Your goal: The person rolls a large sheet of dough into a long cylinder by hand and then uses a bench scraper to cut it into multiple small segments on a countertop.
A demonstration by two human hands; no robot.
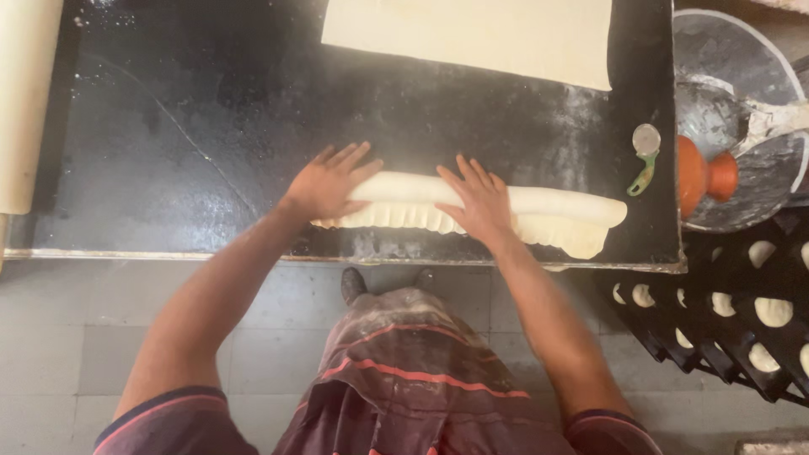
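Note:
A long pale roll of dough (pixel 556 212) lies along the near edge of a black floured worktop (pixel 211 160), its lower side ruffled into folds. My left hand (pixel 329 181) presses flat on the roll's left end, fingers spread. On the roll's middle rests my right hand (pixel 480 200), also flat with fingers apart. Neither hand grips anything. A flat rectangular sheet of dough (pixel 472 34) lies at the far side of the worktop.
A small wheel cutter with a green handle (pixel 645 156) lies near the worktop's right edge. A metal bowl (pixel 742 126) with an orange tool (pixel 704 177) sits to the right. A black tray (pixel 742 329) holds several dough pieces. A large rolling pin (pixel 25 93) is at left.

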